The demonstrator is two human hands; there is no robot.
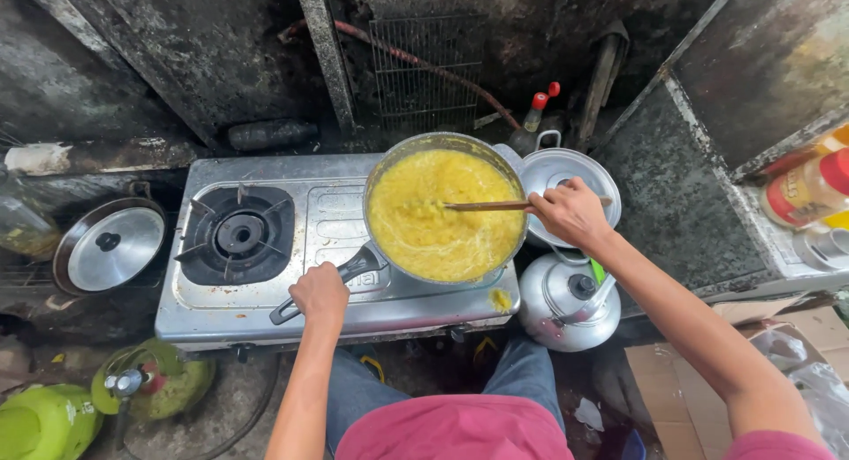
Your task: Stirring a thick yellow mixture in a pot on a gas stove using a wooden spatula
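Nearest the camera: the person's knees in blue trousers, red shirt hem at the bottom edge. Green gas cylinder at the 8 o'clock corner of the view, a second green one beside it carrying a regulator.

Left hand is clenched around the dark handle of the frying pan, gripping it near mid-length. The handle runs from the pan's rim down toward 7 o'clock, over the front edge of the steel two-burner stove.

Right hand grasps the outer end of a wooden spatula, fingers wrapped round the shaft. The shaft lies nearly level, entering the pan from 3 o'clock, tip buried in the thick yellow mixture near the pan's centre.

The pan sits on the right-hand burner, between the two hands: up and right of the left hand, directly left of the right hand.

Judgement on doing the stirring well: keep the handle grip firm so the pan does not spin or slide on the burner; sweep the tip along the bottom and rim, since the mix looks dense and likely to catch. A yellow blob already lies on the stove at 5 o'clock of the pan, so gentle strokes.

Farther out: steel kettle beside the stove's right end, a steel lidded pot behind the right hand, unused left burner, a loose pan lid at 9 o'clock, soot-black wall behind.
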